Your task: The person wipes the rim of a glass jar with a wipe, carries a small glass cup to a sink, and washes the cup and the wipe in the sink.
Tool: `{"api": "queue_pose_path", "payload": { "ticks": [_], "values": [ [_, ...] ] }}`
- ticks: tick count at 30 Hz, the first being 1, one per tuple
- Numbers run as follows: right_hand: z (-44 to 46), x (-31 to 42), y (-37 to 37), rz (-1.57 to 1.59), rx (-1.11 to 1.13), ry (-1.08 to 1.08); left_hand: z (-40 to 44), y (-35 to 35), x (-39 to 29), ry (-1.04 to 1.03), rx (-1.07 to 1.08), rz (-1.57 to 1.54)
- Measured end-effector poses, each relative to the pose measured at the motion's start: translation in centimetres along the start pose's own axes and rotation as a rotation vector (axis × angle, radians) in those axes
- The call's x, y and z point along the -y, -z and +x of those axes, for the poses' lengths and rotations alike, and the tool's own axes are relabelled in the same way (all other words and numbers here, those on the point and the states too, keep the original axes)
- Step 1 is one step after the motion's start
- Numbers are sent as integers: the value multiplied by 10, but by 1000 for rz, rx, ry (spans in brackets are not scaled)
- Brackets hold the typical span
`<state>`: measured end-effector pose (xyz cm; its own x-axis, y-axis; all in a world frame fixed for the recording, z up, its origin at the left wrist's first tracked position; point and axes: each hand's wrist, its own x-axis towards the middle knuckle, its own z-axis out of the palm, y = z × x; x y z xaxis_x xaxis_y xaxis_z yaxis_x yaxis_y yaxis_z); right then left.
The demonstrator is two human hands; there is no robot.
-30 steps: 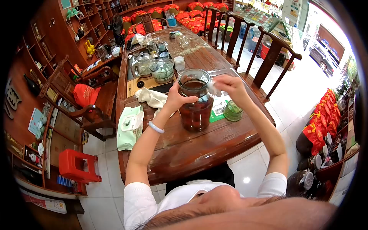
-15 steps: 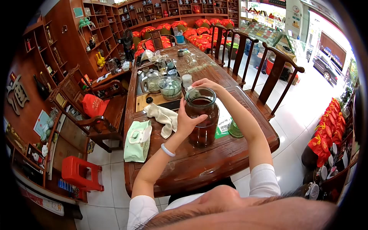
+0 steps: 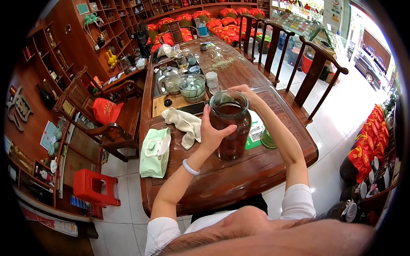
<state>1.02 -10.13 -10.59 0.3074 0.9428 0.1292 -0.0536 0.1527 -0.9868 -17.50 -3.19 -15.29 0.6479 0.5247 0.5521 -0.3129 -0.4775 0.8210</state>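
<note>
A large glass jar of dark reddish-brown liquid stands uncovered on the wooden table. My left hand is wrapped round its left side, thumb across the front. Behind the rim, my right hand has its fingers curled, their tips hidden by the glass; what they hold cannot be made out. Beside the jar lie a cream cloth and a green pack of wipes. A green-tinted glass lid rests to the right, near a green-and-white QR card.
Beyond the jar stand a glass bowl, a glass teapot and a small whitish cup. A dark phone lies near the bowl. Wooden chairs line the right side; a red stool stands left.
My right hand has moved right along the back of the rim; the whitish material at its fingers is now out of sight. The view has shifted slightly. My left hand still holds the jar.
</note>
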Motion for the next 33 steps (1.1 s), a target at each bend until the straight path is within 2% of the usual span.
{"api": "queue_pose_path", "payload": {
  "ticks": [2, 3, 6, 7, 8, 10, 11, 13, 14, 17, 19, 20, 22, 25, 27, 29, 30, 32, 33],
  "values": [
    [-7, 1, 5, -195, -109, 61, 0, 0, 0, 16, -11, 10],
    [-12, -1, 8, -51, -136, 35, 0, 1, -1, 22, -18, 15],
    [-16, -2, 14, -17, -129, 36, 0, 1, 0, 38, -4, 47],
    [-9, 4, 8, -84, -120, -28, 0, 0, 2, 39, 7, 55],
    [5, 0, 12, -129, -7, -41, -1, 0, 4, 41, 18, 64],
    [34, -4, -1, -194, 283, 125, 0, 1, 1, 38, 24, 47],
    [41, -3, -4, -190, 281, 125, 0, 2, 0, 37, 26, 38],
    [51, 2, -8, -42, 486, -79, 2, 3, -1, 21, 29, 19],
    [51, 3, -7, -44, 490, -82, 1, 2, 0, 17, 26, 12],
    [41, -5, 8, -9, 381, -38, -1, 1, 3, 13, -4, -15],
    [22, -2, 23, -212, 150, -65, -4, 0, 2, 25, -24, -9],
    [5, 2, 25, -211, 54, -58, -3, 0, 1, 30, -36, 3],
    [-21, -2, 34, -129, -46, -47, 0, -1, 3, 23, -26, 6],
    [-19, -1, 30, -233, -106, -27, 0, -3, 6, 15, -39, -21],
    [-3, 10, 14, -285, -29, -35, -1, -1, 5, 7, -25, -4],
    [31, -6, 12, -303, 170, 50, -1, -1, 2, 2, -15, -6],
    [36, -4, 4, -299, 171, 55, -1, -2, 1, 21, -4, -55],
    [46, 0, -8, -46, 440, -27, 0, 0, 0, 35, 5, -91],
    [49, -2, -7, -48, 448, -35, 0, 0, 1, 11, 4, -70]
  ]
}}
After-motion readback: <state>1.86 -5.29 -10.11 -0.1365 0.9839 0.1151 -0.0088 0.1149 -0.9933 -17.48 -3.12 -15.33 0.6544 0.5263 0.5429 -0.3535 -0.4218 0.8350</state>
